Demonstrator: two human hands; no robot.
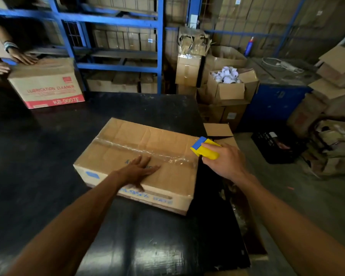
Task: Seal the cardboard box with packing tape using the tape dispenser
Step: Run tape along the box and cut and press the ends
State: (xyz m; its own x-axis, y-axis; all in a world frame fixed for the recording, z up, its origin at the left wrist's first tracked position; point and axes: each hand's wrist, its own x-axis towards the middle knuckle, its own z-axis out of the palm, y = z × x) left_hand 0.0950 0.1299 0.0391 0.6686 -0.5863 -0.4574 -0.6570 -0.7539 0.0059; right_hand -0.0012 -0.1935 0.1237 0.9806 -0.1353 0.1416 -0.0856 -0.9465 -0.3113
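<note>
- A closed cardboard box (147, 156) lies flat on the dark tabletop (48, 156), near its right edge, with blue print on its top and on the side facing the person.
- A strip of clear packing tape (139, 149) runs along the box's top seam from the left end to the right end, wrinkled and shiny toward the right.
- The left hand (139, 171) is spread open, palm down, on the top of the box just in front of the seam, fingers pointing toward the taped line and thumb reaching toward the near edge.
- The right hand (225, 160) is wrapped around a yellow and blue tape dispenser (204, 149), gripping its yellow body; the blue end points toward the box.
- The dispenser sits at the box's right end, just past the top edge where the tape strip ends; whether it touches the cardboard cannot be told.
- At the far left of the tabletop stands a second box with red lettering (48, 86), and another person's hands (22, 58) rest on its top.
- Behind the tabletop are blue metal shelves (112, 18) holding cartons.
- To the right, an open carton of white rolls (227, 76) sits on stacked cartons, and a black crate (275, 146) stands on the floor.
</note>
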